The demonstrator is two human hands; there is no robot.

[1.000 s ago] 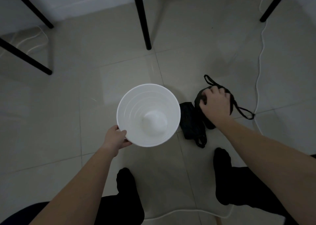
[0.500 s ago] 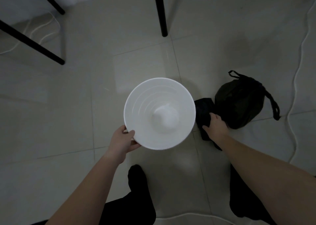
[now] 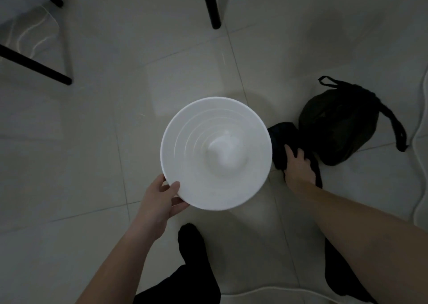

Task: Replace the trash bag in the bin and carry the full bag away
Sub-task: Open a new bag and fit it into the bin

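**White bin held, folded bag gripped**

Your left hand (image 3: pixel 159 202) pinches the white bin (image 3: pixel 185 188) at its near rim, thumb inside; its ribbed white inside shows. Your right hand (image 3: pixel 297 165) curls onto the folded black bag (image 3: pixel 281 134), between the bin and the tied full bag (image 3: pixel 338 123).

Pale glossy floor tiles (image 3: pixel 92 141) are lying in dim light. Black furniture legs (image 3: pixel 210 2) are standing up top, and a white cable (image 3: pixel 416 127) is trailing down the right.
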